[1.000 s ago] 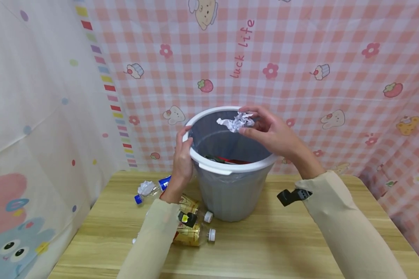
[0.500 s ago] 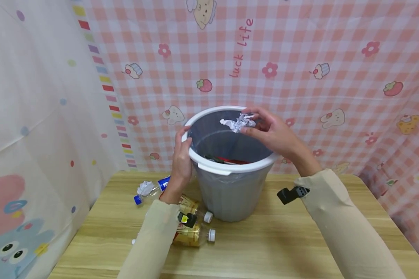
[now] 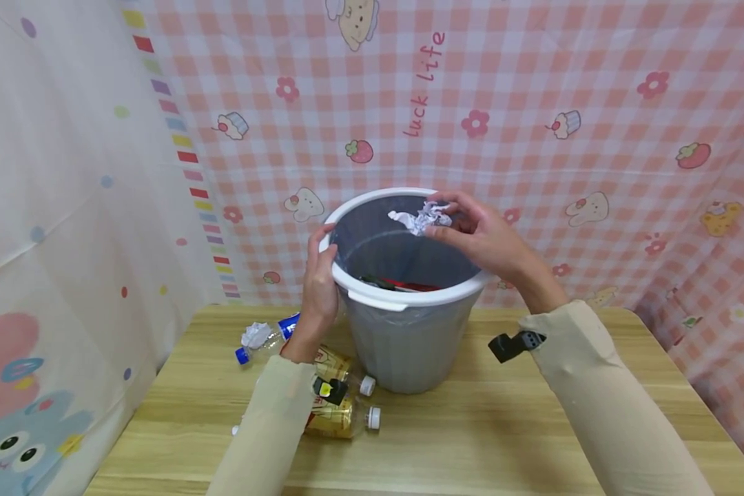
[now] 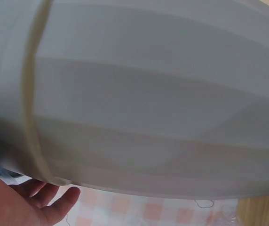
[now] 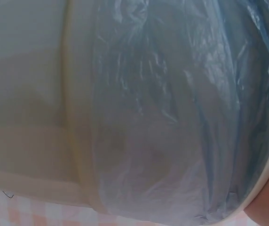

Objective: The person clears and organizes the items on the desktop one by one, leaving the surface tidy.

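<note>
A grey trash bin (image 3: 409,344) with a white rim stands upright on the wooden table. At the rim's left side my left hand (image 3: 319,286) grips it; a few of that hand's fingers (image 4: 61,207) show beside the bin wall in the left wrist view. Over the bin's mouth, my right hand (image 3: 486,241) pinches a crumpled white paper (image 3: 420,218) between thumb and fingers. Dark and red items (image 3: 403,284) lie inside the bin, too deep to make out. A thin plastic liner (image 5: 153,117) covers the bin's upper outside in the right wrist view.
Plastic bottles with gold labels (image 3: 337,417) lie left of the bin, partly behind my left forearm. Farther left are a blue-capped bottle (image 3: 273,341) and another crumpled paper ball (image 3: 256,335). Behind the table (image 3: 502,427) hangs a pink checked cloth (image 3: 372,103).
Almost nothing differs. The head view shifts slightly; both hands keep their hold on the bin rim and the crumpled paper.
</note>
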`<state>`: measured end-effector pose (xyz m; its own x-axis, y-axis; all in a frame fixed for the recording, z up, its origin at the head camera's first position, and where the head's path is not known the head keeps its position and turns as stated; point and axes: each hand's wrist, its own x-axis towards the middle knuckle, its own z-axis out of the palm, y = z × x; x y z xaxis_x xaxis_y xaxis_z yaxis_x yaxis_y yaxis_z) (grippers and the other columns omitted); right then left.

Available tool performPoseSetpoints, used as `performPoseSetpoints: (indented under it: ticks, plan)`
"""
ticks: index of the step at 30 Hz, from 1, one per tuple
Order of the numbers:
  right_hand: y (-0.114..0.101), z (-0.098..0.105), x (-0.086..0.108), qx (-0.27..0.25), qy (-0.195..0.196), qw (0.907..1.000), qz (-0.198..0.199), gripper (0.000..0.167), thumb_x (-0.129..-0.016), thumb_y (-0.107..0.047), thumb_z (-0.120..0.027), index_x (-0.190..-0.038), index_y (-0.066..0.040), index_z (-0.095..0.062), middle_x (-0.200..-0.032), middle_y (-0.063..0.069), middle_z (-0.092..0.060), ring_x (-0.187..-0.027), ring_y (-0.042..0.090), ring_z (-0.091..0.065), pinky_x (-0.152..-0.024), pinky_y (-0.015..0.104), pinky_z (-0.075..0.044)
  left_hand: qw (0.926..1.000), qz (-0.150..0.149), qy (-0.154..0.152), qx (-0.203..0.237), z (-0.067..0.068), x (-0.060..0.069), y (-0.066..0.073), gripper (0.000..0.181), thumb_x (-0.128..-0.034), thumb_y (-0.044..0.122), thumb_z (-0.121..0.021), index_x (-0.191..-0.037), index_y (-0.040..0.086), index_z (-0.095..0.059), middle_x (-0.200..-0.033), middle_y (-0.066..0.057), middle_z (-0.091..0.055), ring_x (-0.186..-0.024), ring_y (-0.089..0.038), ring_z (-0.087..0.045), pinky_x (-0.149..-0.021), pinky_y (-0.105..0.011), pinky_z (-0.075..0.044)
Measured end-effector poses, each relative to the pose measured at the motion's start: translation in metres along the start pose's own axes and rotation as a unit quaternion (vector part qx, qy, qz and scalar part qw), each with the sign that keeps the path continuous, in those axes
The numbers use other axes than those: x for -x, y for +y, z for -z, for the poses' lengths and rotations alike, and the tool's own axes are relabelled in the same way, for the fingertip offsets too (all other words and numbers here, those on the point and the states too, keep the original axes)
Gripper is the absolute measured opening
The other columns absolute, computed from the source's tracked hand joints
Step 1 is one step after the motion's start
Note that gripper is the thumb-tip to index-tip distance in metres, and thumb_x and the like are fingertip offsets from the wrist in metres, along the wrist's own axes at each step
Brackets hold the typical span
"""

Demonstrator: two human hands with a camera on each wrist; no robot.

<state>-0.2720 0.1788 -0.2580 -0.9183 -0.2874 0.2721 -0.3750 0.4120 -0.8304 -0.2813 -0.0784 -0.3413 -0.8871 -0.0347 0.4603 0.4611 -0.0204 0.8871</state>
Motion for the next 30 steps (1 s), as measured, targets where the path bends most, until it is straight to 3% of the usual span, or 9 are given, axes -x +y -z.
performPoseSetpoints:
  ticks: [9, 16, 24, 30]
  plan:
    - [0.0016, -0.0002, -0.0007, -0.012, 0.001, 0.9999, 0.011, 0.051, -0.095, -0.028, -0.067, -0.142, -0.023, -0.047, -0.125, 0.01, -0.057, -0.1, 0.024, -0.062, -0.091, 0.044, -0.049, 0.9999, -0.006, -0.003, -0.009, 0.0012, -0.0006, -0.0017, 0.044, -0.102, 0.02, -0.029, -0.145, 0.01, -0.036, -0.151, -0.012, -0.039, -0.137, -0.027, -0.04, -0.114, -0.043, -0.03]
    - [0.0012, 0.0003, 0.0005, -0.002, 0.004, 0.9999, 0.009, 0.052, -0.095, -0.029, -0.067, -0.143, -0.024, -0.046, -0.125, 0.008, -0.057, -0.093, 0.022, -0.061, -0.082, 0.035, -0.049, 0.9999, -0.002, -0.007, -0.008, 0.002, -0.0006, -0.0021, 0.044, -0.1023, 0.021, -0.029, -0.145, 0.011, -0.035, -0.151, -0.011, -0.038, -0.137, -0.028, -0.04, -0.115, -0.046, -0.029]
    - [-0.0001, 0.0, 0.0023, 0.005, 0.02, 0.9997, 0.015, 0.05, -0.095, -0.031, -0.066, -0.141, -0.025, -0.048, -0.127, 0.008, -0.056, -0.09, 0.024, -0.058, -0.077, 0.036, -0.048, 0.9999, -0.006, 0.0, -0.011, 0.0019, -0.0005, 0.0001, 0.045, -0.1019, 0.021, -0.029, -0.145, 0.011, -0.036, -0.151, -0.011, -0.039, -0.137, -0.028, -0.04, -0.114, -0.044, -0.03]
    - [-0.0004, 0.0006, 0.0028, 0.001, 0.021, 0.9996, 0.019, 0.047, -0.096, -0.03, -0.065, -0.14, -0.021, -0.05, -0.127, 0.008, -0.055, -0.094, 0.025, -0.057, -0.081, 0.037, -0.049, 0.9999, -0.005, -0.003, -0.013, 0.0014, 0.0, 0.0, 0.046, -0.1015, 0.021, -0.029, -0.146, 0.011, -0.035, -0.151, -0.01, -0.038, -0.137, -0.029, -0.04, -0.114, -0.046, -0.031]
